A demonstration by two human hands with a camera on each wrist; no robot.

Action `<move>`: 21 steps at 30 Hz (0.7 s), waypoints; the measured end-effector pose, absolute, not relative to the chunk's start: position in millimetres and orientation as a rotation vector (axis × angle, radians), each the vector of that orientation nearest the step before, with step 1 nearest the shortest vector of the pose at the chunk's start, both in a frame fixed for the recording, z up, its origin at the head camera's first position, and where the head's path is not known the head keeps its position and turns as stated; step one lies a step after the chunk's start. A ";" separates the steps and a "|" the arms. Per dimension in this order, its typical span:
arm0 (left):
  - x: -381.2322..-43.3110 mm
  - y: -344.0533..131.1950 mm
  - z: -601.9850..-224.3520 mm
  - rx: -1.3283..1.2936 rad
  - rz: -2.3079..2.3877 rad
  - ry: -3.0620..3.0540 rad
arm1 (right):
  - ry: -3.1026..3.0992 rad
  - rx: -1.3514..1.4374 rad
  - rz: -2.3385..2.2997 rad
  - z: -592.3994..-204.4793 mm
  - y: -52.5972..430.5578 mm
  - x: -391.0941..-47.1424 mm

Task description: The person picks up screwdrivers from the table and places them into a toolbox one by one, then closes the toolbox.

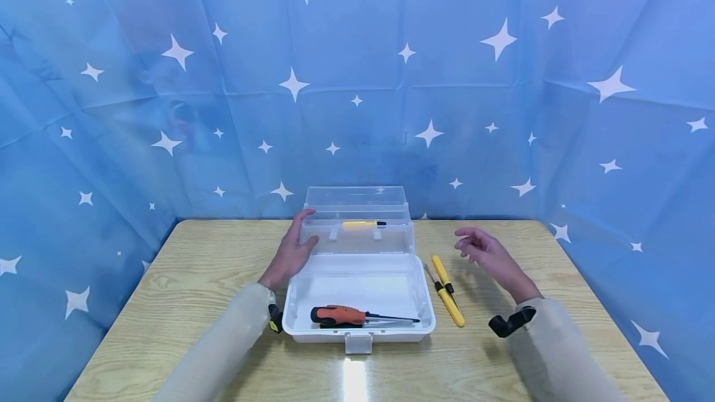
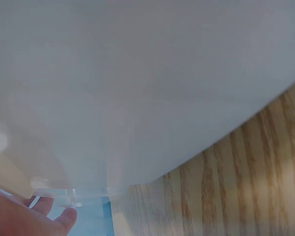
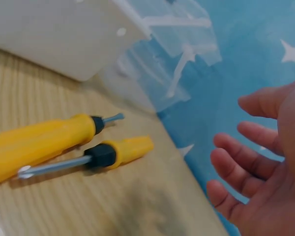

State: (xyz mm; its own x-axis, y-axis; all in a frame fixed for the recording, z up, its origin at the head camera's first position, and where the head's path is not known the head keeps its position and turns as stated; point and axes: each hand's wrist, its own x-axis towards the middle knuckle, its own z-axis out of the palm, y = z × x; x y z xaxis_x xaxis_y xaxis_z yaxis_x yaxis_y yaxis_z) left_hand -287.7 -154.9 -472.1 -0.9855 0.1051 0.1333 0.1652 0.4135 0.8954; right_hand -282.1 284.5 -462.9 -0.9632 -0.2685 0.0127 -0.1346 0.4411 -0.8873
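Observation:
A white toolbox stands with its clear lid raised at the back. My left hand holds the lid's left side, thumb toward the front. In the left wrist view that hand shows only at the lower corner. Inside the box, along the front, lies an orange-and-black screwdriver, partly covering another shaft and dark handle. My right hand hovers with nothing in it, fingers loosely bent, beyond two yellow-handled screwdrivers that lie crossed beside the box.
A small yellow screwdriver lies crosswise at the clear lid. The front latch hangs down. A wooden table carries everything, and a blue curtain with white stars rises behind its far edge.

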 end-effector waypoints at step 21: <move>-289.2 -153.0 -473.2 -0.213 -1.646 -2.615 | 2.508 -0.229 -1.451 -501.7 277.5 -284.1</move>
State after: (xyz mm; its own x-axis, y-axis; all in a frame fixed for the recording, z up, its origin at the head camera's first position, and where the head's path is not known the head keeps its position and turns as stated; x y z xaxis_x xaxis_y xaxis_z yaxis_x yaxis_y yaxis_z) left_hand -289.2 -153.0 -473.2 -0.9896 0.0924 0.1102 0.1393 0.4260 0.8939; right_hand -284.1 277.5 -501.7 -0.9604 -0.2501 -0.1231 -0.0179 0.4961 -0.8681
